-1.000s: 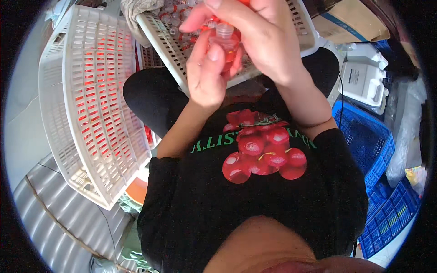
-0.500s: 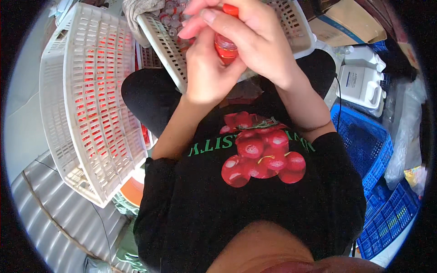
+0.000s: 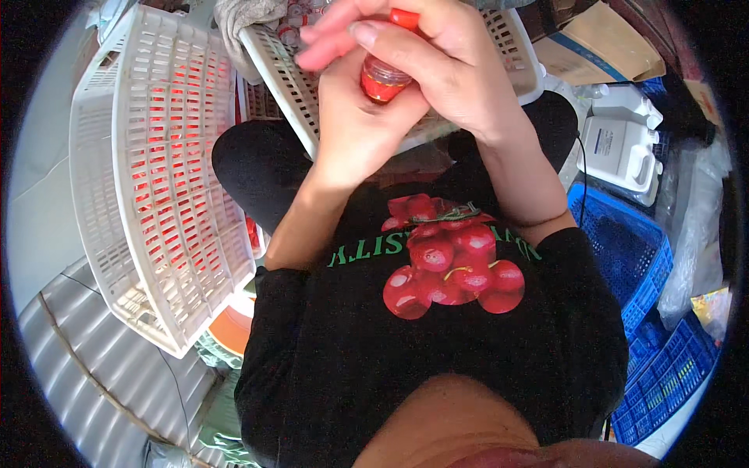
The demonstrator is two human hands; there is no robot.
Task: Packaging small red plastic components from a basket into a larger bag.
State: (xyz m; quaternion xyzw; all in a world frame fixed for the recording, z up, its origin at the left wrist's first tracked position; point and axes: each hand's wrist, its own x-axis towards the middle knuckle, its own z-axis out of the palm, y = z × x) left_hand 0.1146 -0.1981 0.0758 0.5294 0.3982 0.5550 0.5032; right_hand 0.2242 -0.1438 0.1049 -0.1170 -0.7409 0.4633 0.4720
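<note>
Both hands meet above the lap, over the near rim of a white slatted plastic basket resting on the person's legs. The left hand has its grip clenched around the lower body of a small clear round jar with red contents. The right hand covers the jar from above, fingers wrapped over it; a red cap shows between the fingertips at the jar's top. Most of the jar is hidden by the two hands.

Surroundings: a larger white slatted plastic crate stands tilted at the person's left, with red items showing through its slats. A grey cloth hangs over the far corner of the lap basket. At the right lie blue plastic mesh crates, a white plastic canister and a brown paper envelope. Corrugated grey sheet lies at lower left.
</note>
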